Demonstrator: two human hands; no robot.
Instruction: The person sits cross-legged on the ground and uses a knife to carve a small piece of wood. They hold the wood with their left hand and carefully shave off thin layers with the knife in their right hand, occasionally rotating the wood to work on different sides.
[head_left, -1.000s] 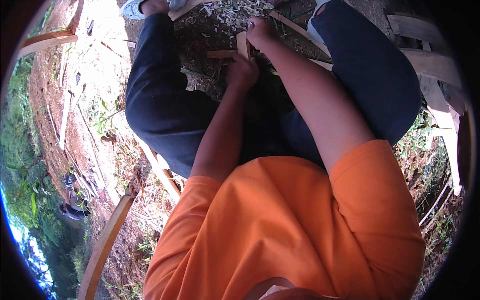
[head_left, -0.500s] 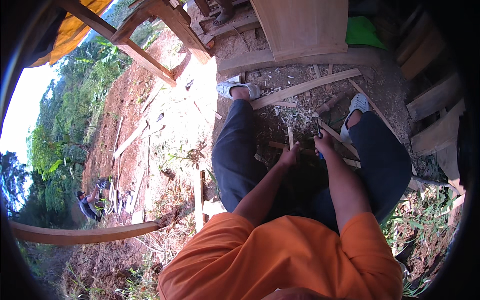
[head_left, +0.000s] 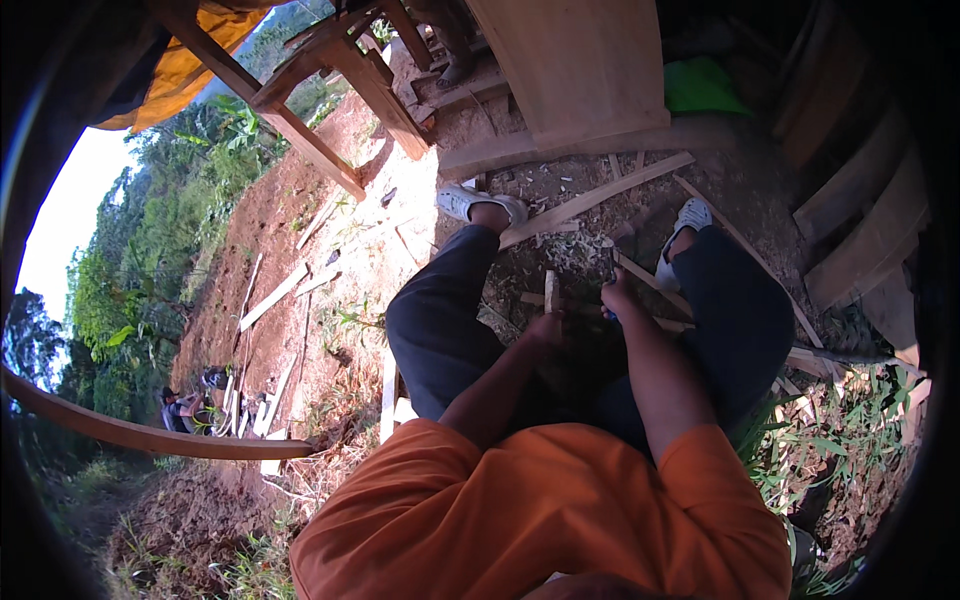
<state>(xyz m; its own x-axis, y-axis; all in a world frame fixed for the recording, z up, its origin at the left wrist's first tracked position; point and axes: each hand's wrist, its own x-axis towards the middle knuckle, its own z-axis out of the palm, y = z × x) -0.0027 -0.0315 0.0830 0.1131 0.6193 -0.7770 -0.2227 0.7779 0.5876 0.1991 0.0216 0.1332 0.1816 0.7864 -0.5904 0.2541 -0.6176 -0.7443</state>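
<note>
Toward 6 o'clock of the view, the orange shirt (head_left: 545,500) fills the foreground, with dark trousers (head_left: 745,310) spread wide beyond it, one leg near the centre and the other at 3 o'clock. Between 12 and 1 stands a broad wooden panel (head_left: 575,75); at 8 o'clock a curved wooden beam (head_left: 150,430) sweeps in from the rim. A plank (head_left: 605,198) lies slantwise on the ground between 1 and 2, and bright green sheeting (head_left: 703,87) shows farther out that way. Wood shavings (head_left: 588,248) litter the dirt at 2 o'clock.

Just off centre toward 4, the left hand (head_left: 546,330) is curled closed around the lower end of a pale wood piece (head_left: 551,287), which points to 12 o'clock. Beside it at 3, apart from that piece, the right hand (head_left: 620,296) is folded tightly about a slim dark tool (head_left: 611,263), too small to identify.
</note>
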